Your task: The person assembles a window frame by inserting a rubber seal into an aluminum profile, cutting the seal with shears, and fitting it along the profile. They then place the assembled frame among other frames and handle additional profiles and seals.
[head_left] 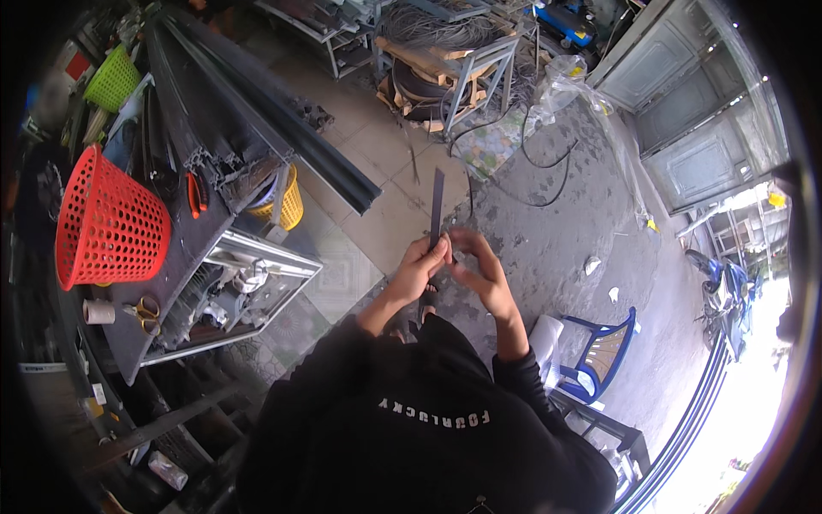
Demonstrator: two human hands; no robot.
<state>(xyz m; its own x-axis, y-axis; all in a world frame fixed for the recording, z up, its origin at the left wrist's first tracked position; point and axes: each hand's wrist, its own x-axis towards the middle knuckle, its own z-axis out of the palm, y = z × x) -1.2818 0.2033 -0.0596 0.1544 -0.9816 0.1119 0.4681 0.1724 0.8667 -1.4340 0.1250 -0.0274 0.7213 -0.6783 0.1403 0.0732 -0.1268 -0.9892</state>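
Observation:
A narrow, flat, dark strip (437, 201) points up and away from my body in front of me. My left hand (418, 267) is closed around its lower end, thumb laid along it. Just to the right, my right hand (481, 267) has its fingers bent toward the strip, with a gap between thumb and forefinger. Its fingertips come close to the left thumb; whether they touch the strip I cannot make out.
On my left, a workbench (184, 257) carries a red perforated basket (116, 223), orange-handled pliers (197, 195), scissors (147, 315) and long dark metal profiles (282, 128). A yellow basket (291, 201) sits beyond it. A blue chair (604, 355) stands right; a wire-laden metal rack (467, 77) is ahead.

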